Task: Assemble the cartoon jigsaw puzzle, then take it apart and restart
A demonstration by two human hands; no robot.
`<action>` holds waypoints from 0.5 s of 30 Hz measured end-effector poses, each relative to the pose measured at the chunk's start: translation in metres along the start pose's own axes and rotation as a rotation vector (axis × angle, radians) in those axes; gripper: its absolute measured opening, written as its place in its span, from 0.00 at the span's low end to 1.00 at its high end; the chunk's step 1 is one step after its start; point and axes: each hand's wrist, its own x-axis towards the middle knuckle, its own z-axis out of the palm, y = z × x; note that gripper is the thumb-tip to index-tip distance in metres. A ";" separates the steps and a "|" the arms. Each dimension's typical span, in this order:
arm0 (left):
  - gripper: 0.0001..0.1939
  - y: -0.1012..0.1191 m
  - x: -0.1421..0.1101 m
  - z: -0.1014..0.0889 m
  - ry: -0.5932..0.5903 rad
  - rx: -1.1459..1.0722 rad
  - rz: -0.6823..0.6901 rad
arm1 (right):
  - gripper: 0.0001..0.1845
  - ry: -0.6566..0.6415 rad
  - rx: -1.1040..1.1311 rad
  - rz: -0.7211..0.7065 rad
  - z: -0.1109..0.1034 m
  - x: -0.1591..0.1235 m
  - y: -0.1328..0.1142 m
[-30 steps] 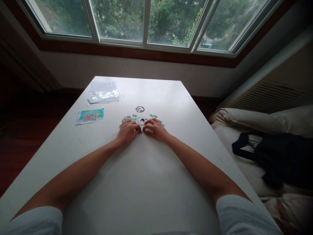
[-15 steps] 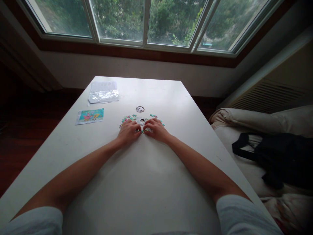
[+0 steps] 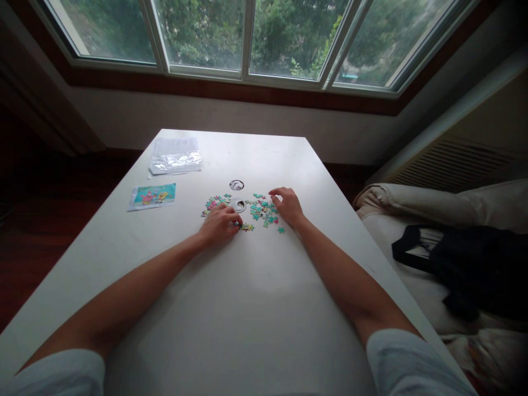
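Note:
My left hand (image 3: pixel 221 224) rests on the white table with its fingers curled and pinched at a jigsaw puzzle piece, mostly hidden by the fingertips. Against those fingertips lies a short row of yellowish puzzle pieces (image 3: pixel 248 227). My right hand (image 3: pixel 289 205) hovers at the right edge of the loose teal and pink puzzle pieces (image 3: pixel 264 211), thumb and fingers apart, holding nothing visible. More mixed pieces (image 3: pixel 212 202) are spread beyond my left hand, partly covered by it. Between the two groups sits a round, silvery ring-like object (image 3: pixel 244 207).
Behind the pieces lies a dark-rimmed round item (image 3: pixel 236 185). A colourful cartoon picture card (image 3: pixel 152 197) and a clear plastic packet with paper (image 3: pixel 175 156) are on the table's left side. Dark clothing (image 3: pixel 474 258) lies on a pale seat to the right.
My right hand has moved away from my left hand, out to the right, and opened, uncovering the pieces beneath it. My left hand has stayed nearly in place.

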 end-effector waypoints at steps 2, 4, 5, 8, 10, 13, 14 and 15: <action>0.08 0.001 0.000 0.000 -0.005 -0.017 0.016 | 0.13 -0.053 -0.025 0.009 0.004 0.001 0.009; 0.08 0.001 0.001 0.000 -0.004 -0.024 0.017 | 0.14 -0.096 -0.053 -0.011 0.007 0.001 0.013; 0.08 0.001 0.001 0.001 -0.006 -0.026 0.017 | 0.15 -0.106 -0.064 -0.023 0.008 0.001 0.013; 0.07 0.000 0.001 0.001 -0.009 -0.029 0.021 | 0.14 -0.119 -0.078 -0.043 0.008 0.000 0.011; 0.07 -0.001 0.001 0.002 -0.005 -0.029 0.028 | 0.13 -0.125 -0.079 -0.055 0.006 -0.001 0.009; 0.06 -0.001 0.002 0.001 -0.007 -0.032 0.040 | 0.10 -0.132 -0.082 -0.074 0.005 -0.002 0.006; 0.06 -0.001 0.002 0.001 -0.009 -0.032 0.043 | 0.10 -0.134 -0.086 -0.074 0.005 -0.002 0.006; 0.06 -0.001 0.002 0.001 -0.011 -0.032 0.045 | 0.10 -0.136 -0.092 -0.073 0.005 -0.002 0.005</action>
